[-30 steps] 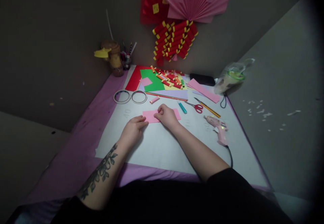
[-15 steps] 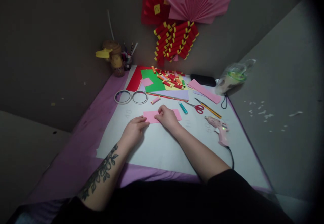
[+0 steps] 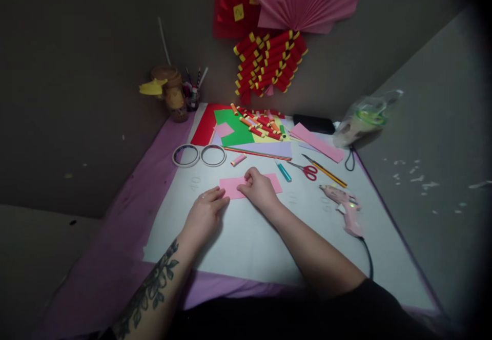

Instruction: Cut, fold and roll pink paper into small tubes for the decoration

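Observation:
A pink paper strip [image 3: 232, 189] lies flat on the white sheet in front of me. My left hand [image 3: 207, 209] holds its left end, fingertips and thumb at the edge. Over the strip's middle, my right hand [image 3: 259, 189] is closed, with curled fingers and thumb gripping the paper; its palm hides part of the strip. Just beyond them rests a small pink paper roll [image 3: 239, 160] with orange ends. To the right are a teal glue-like tube [image 3: 284, 171], red-handled scissors [image 3: 308, 172] and a yellow craft knife [image 3: 330, 174].
A pink glue gun [image 3: 348, 209] with a lit green light and a cord lies at right. Two tape rolls [image 3: 213, 155] sit at left. Coloured sheets [image 3: 234, 135] and several paper rolls [image 3: 265, 123] are behind, with cups [image 3: 175, 94] at the corners.
The camera view has shifted slightly, so the table sits a little lower in the picture. Both hands stay on the pink strip, with almost no movement relative to it.

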The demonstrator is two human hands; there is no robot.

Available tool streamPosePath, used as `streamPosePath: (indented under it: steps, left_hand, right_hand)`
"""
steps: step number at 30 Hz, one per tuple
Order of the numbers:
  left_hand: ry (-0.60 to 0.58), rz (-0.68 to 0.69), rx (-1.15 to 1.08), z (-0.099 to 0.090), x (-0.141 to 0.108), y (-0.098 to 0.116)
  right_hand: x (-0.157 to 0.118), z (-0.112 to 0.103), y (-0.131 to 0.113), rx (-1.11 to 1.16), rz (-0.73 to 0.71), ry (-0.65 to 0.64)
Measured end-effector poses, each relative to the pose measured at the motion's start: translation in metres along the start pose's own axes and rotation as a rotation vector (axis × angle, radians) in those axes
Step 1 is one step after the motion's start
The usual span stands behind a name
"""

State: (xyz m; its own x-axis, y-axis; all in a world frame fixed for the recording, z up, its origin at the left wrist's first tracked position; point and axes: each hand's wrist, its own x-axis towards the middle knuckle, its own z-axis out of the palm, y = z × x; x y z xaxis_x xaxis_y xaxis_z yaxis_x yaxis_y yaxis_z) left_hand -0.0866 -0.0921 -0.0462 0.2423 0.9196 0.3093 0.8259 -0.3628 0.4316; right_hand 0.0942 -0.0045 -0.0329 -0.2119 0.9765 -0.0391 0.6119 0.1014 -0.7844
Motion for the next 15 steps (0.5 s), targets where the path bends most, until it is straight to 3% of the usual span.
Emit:
streamPosePath:
  steps: [11,15]
  left_hand:
    - [-0.022,-0.016,0.035,-0.008,0.004,0.006]
    - [-0.039,-0.030,0.046,-0.010,0.004,0.008]
  right_hand:
    - [-0.004,0.001,0.000,0.086,0.039,-0.011]
    - [0.004,-0.018,0.008,0.218,0.068,0.062]
